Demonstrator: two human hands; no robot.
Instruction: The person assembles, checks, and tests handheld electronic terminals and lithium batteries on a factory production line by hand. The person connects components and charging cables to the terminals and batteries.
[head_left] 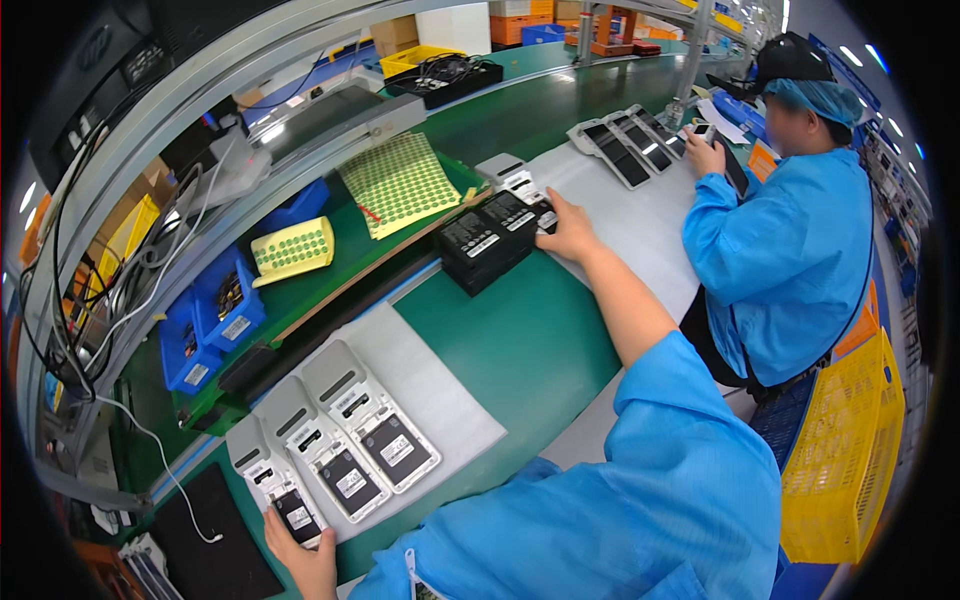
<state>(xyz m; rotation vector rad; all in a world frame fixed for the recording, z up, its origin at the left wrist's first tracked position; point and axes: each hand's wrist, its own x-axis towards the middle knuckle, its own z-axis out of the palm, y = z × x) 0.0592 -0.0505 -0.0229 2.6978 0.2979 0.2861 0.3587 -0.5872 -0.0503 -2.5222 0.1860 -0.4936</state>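
Note:
Three white handheld terminals lie in a row on a pale sheet, their backs uncovered and black batteries inside: a left one (291, 510), a middle one (345, 485) and a right one (398, 449). My left hand (303, 562) grips the lower end of the left terminal, thumb and fingers on opposite edges. Farther off, my right arm stretches to another white terminal (520, 184), grey at its top. My right hand (572, 232) closes round its lower end, its fingertips partly hidden. Beside that hand stand two piles of black batteries (486, 243) with white labels.
Behind the terminals sit blue bins (222, 305) of small parts and yellow sheets of green round stickers (400, 185). A white cable (190, 500) hangs over a black mat (205, 540). At right, a co-worker (780, 240) in blue holds a device near a yellow crate (840, 460).

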